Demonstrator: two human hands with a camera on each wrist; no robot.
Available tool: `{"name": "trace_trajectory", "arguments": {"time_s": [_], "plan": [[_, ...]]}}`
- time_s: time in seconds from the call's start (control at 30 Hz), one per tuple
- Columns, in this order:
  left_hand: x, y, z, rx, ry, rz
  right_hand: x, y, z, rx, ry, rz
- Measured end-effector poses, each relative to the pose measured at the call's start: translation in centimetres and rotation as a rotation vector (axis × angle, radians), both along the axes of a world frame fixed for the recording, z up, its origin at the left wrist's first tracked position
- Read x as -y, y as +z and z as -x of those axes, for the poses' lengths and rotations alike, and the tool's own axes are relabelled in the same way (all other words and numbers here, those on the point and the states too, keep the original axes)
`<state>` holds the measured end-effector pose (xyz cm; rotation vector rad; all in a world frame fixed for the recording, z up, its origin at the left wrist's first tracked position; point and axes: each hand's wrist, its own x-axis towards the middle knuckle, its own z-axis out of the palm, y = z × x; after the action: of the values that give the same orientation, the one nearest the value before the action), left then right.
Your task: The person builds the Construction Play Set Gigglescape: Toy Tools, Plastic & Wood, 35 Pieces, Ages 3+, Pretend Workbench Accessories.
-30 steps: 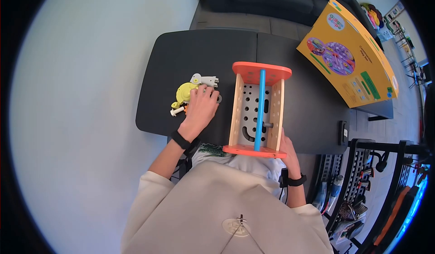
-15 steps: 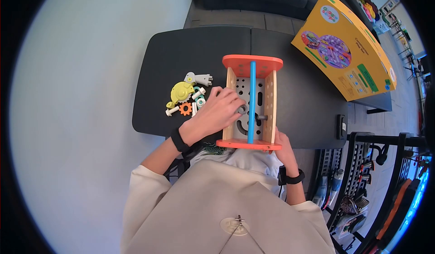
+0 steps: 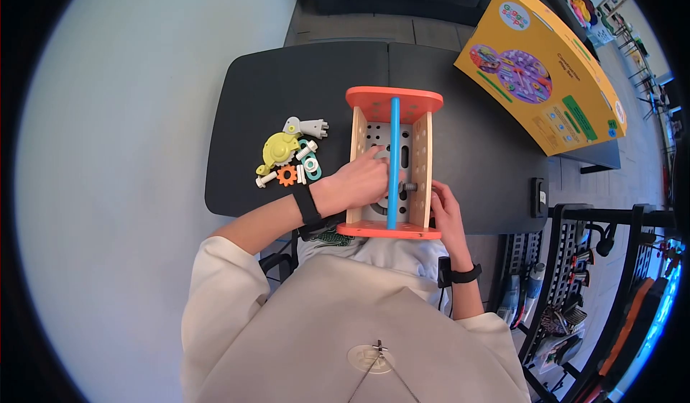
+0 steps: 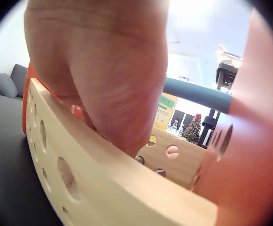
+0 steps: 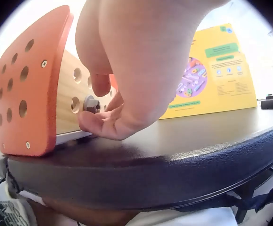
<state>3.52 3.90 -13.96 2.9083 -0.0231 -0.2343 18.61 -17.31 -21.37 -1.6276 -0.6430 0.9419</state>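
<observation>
A toy toolbox point(image 3: 389, 234) with orange ends, wooden sides and a blue handle bar point(image 3: 394, 162) stands on the dark table. My left hand point(image 3: 363, 182) reaches over its left side into the box, fingertips low beside the bar. The grey nut it pinched half a second ago is hidden by the hand. A grey bolt point(image 3: 410, 186) runs through the right side, its threaded end inside. Outside that wall, my right hand point(image 3: 448, 214) holds the bolt's head point(image 5: 93, 104), with curled fingertips point(image 5: 90, 122) at its underside and the thumb above.
Left of the box lie a yellow toy saw point(image 3: 279, 148) with a grey handle, an orange gear point(image 3: 287, 176), a teal plate point(image 3: 314, 169) and several white bolts and nuts. A large yellow carton point(image 3: 535, 72) stands at the back right. A small black object point(image 3: 538, 197) lies by the right edge.
My left hand has gone from the loose parts, with a grey nut, rightward and down into the toolbox. The right hand stays by the bolt on the right wall.
</observation>
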Motion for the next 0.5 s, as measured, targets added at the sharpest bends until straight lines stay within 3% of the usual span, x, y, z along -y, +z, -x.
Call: {"name": "trace_trajectory", "arguments": {"time_s": [0.17,0.23,0.33,0.5], "plan": [[-0.3,-1.7,-0.3,0.096,0.004,0.109,-0.6,0.0,0.4,-0.049,0.011,-0.047],[-0.4,-1.0,-0.6,0.063,0.046,0.244,-0.5,-0.2,0.3,-0.051,0.010,-0.045],[-0.1,1.2,-1.1,-0.070,0.143,0.263,-0.5,-0.2,0.2,-0.069,0.010,-0.045],[-0.4,0.3,-1.1,-0.058,0.200,0.280,-0.4,-1.1,-0.1,-0.118,0.018,-0.061]]}}
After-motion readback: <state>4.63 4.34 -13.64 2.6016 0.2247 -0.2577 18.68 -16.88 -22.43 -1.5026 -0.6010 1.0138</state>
